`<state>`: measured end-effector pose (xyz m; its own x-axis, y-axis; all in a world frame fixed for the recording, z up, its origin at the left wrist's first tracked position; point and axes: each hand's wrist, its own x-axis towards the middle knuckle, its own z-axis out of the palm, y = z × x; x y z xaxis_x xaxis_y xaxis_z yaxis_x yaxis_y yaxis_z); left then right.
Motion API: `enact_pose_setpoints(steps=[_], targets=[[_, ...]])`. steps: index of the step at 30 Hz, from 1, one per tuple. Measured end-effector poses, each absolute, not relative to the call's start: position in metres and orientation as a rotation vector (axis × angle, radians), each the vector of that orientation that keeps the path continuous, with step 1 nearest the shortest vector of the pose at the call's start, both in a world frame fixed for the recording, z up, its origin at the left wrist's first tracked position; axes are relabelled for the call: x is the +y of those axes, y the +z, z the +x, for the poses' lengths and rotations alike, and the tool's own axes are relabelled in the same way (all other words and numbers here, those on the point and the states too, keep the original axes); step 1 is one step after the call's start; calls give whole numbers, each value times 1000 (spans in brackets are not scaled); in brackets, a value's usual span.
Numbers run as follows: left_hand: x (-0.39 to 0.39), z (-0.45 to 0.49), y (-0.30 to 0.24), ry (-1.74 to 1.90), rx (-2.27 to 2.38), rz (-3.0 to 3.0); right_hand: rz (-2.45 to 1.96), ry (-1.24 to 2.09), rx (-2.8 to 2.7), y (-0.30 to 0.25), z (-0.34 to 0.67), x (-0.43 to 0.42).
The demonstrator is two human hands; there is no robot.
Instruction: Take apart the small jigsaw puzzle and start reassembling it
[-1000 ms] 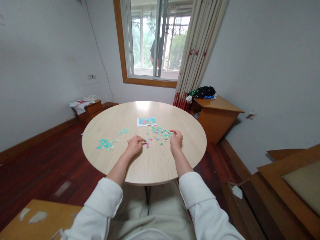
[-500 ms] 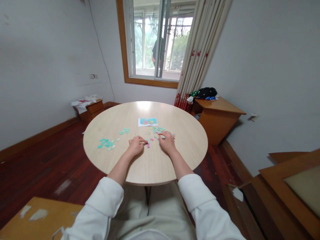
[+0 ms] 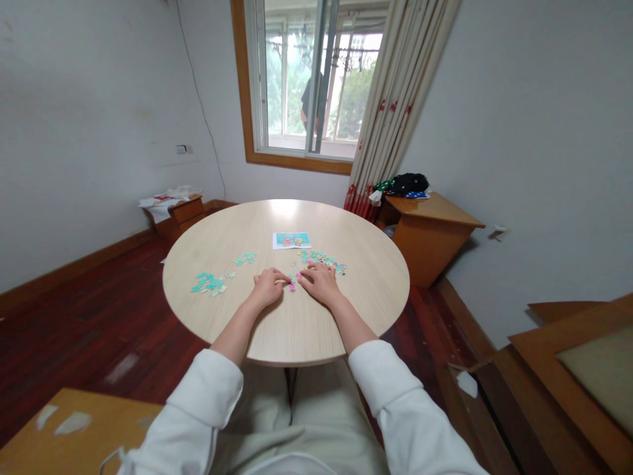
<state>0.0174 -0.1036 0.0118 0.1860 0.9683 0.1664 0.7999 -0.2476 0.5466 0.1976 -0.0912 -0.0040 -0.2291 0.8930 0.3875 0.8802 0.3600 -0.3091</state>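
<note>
On the round light-wood table [image 3: 306, 330] lie loose jigsaw pieces. My left hand [image 3: 267, 287] rests on the table with fingers curled, pinching a small pink piece [image 3: 291, 283] at its fingertips. My right hand [image 3: 319, 282] sits just to the right, fingers bent down onto the same pink pieces, so the two hands almost touch. A scatter of teal and pink pieces [image 3: 324, 258] lies beyond my right hand. A teal cluster [image 3: 208, 284] and a smaller teal group [image 3: 246, 259] lie to the left. A small reference picture card [image 3: 291, 240] lies farther back.
A wooden cabinet [image 3: 428, 227] with dark clothes on top stands at the right by the curtain [image 3: 390, 105]. A low drawer unit with papers [image 3: 175, 210] sits at the left wall. Wooden furniture edges show at bottom left [image 3: 74, 429] and far right [image 3: 583, 369]. A person stands outside the window [image 3: 309, 99].
My right hand has moved left from the scattered pieces to meet my left hand at the pink pieces. My left hand has stayed in place.
</note>
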Motion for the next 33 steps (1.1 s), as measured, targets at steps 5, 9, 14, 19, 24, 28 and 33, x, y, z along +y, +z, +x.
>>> enact_pose_setpoints(steps=[5,9,14,19,24,28,33], targets=[[-104,18,13,684,1671,2128,-1529,61,-2099,-5,197,-90],[-104,17,12,691,1667,2131,-1530,93,-2076,-5,197,-89],[-104,17,11,702,1672,2128,-1539,105,-2073,-2,197,-91],[-104,17,11,699,1675,2124,-1541,101,-2081,-3,198,-91],[-103,17,12,686,1671,2129,-1505,90,-2119,-5,199,-90],[-104,17,13,681,1679,2134,-1443,81,-2159,-3,199,-92],[-104,17,13,668,1683,2127,-1405,103,-2139,-2,198,-94]])
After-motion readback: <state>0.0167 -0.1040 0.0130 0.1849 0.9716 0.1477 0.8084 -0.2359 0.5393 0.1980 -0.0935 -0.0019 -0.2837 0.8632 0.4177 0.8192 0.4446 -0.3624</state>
